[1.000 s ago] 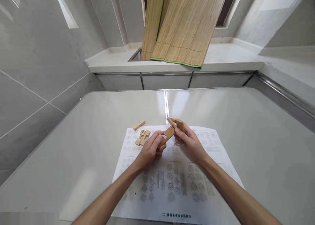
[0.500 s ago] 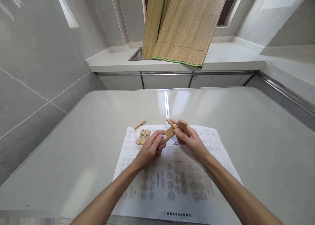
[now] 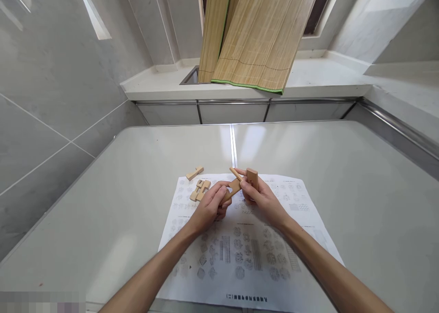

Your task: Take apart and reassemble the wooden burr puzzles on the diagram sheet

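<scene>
My left hand (image 3: 215, 202) is closed on a flat notched wooden puzzle piece (image 3: 234, 188), which slants up toward my other hand. My right hand (image 3: 261, 197) pinches a second wooden puzzle piece (image 3: 253, 177); a thin wooden bar (image 3: 235, 173) sticks out by its thumb, and I cannot tell whether the two are one piece. The parts in both hands meet above the printed sheet (image 3: 247, 276). Left of my hands, several notched wooden pieces (image 3: 200, 190) lie together on the sheet. Another wooden piece (image 3: 195, 173) rests at the sheet's top left edge.
The sheet, covered in small diagrams, lies on a glossy pale table (image 3: 103, 203) with a seam down its middle. Behind it stands a white counter (image 3: 325, 77) with a sink edge (image 3: 190, 76). A bamboo mat (image 3: 257, 43) hangs over the counter. Grey tiles (image 3: 68, 75) wall the left side.
My right hand has shifted slightly left and down with its wooden piece, closing in on the piece in my left hand. The left hand and the pieces on the table stay about the same.
</scene>
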Demonstrator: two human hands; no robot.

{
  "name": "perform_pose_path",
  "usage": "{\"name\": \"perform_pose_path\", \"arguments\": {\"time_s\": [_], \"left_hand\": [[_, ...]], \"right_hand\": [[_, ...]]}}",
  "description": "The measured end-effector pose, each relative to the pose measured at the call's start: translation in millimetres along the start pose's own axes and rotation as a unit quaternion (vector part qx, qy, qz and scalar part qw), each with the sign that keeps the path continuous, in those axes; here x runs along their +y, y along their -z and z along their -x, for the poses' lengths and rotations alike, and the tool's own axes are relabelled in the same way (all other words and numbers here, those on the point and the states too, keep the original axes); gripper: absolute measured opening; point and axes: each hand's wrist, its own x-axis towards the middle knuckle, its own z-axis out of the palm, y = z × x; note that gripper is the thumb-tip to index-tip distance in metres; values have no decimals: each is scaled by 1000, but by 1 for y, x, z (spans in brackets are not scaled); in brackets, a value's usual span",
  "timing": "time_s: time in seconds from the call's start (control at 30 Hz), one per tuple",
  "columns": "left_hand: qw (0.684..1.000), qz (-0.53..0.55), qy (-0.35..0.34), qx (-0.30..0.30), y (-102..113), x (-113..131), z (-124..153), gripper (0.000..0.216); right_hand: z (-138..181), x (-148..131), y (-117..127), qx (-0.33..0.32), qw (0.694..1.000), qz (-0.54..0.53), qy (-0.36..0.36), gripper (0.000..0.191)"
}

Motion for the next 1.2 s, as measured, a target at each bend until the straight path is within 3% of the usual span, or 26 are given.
{"name": "perform_pose_path", "arguments": {"time_s": [0.4,0.67,1.1,1.2], "left_hand": [[1000,-9,-5,-7,1,-3,1,29],[999,17,-25,27,-2,1,0,32],[999,21,-39,21,-2,-4,1,34],[998,28,-45,18,-2,-6,0,34]], "right_hand": [[2,6,-7,-4,1000,-10,-23,50],[0,0,-5,-28,979,-187,-74,46],[-1,2,-6,-35,947,-294,-126,29],[0,5,-10,-59,943,-293,-143,45]]}}
